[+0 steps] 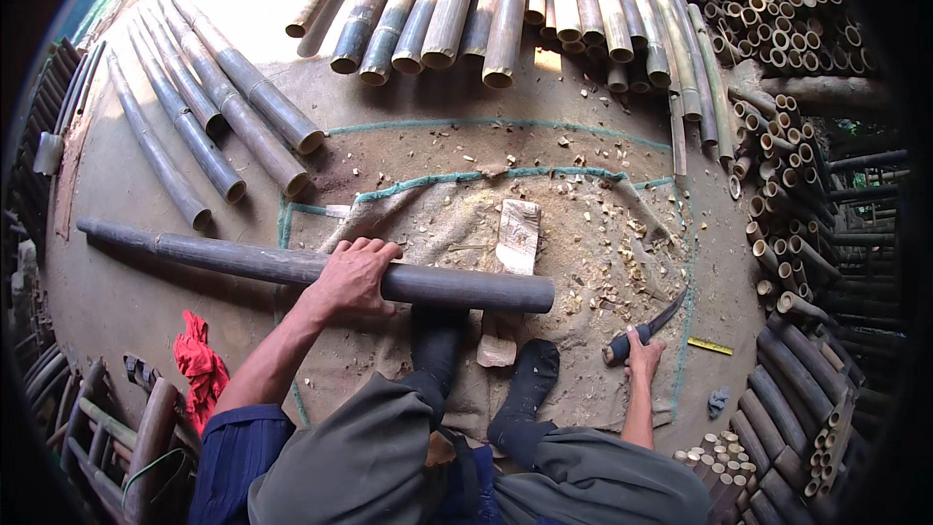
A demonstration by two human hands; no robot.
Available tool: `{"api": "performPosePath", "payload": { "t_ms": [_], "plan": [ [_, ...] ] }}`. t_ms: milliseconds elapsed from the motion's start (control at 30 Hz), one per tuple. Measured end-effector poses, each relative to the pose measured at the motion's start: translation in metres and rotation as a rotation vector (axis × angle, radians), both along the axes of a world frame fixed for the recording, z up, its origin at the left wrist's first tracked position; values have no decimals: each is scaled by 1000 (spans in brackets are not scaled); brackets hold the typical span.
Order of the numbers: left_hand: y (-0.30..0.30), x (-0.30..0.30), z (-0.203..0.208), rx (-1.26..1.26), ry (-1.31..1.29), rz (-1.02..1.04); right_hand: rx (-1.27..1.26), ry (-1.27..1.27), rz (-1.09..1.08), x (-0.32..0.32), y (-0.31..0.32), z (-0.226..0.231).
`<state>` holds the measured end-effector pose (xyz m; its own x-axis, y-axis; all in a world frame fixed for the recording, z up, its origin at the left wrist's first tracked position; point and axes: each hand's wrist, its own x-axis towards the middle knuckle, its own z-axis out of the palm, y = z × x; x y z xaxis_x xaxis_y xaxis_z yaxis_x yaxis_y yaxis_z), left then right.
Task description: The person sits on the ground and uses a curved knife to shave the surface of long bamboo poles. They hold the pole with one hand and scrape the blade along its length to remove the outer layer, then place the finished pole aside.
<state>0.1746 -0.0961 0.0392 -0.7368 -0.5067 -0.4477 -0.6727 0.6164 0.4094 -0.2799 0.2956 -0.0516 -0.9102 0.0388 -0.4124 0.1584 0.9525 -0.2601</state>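
My left hand (pixel 356 277) is wrapped over a long dark bamboo pole (pixel 466 287), thumb on the near side. The pole lies crosswise in front of me, its thick end to the right, across a pale wooden block (pixel 518 233). One of my feet is partly hidden beneath it. Off to the right, low over the burlap sheet, my right hand (pixel 642 354) is closed round the dark handle of a large knife (pixel 667 314). Its blade points away and to the right, apart from the pole.
Wood chips litter the burlap sheet (pixel 437 204). Several bamboo poles (pixel 238 102) lie at the far left, more (pixel 505 24) at the back. Cut bamboo pieces (pixel 787 34) are stacked at right. A red cloth (pixel 199 365) lies left, a yellow ruler-like strip (pixel 710 346) right.
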Motion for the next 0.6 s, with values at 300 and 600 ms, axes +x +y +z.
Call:
{"api": "performPosePath", "payload": {
  "t_ms": [300,600],
  "plan": [
    [5,25,-36,-142,-36,-52,-1144,-384,-437,46,-9,50],
    [-18,11,-22,18,-200,-32,-740,-515,792,118,-95,122]
  ]
}}
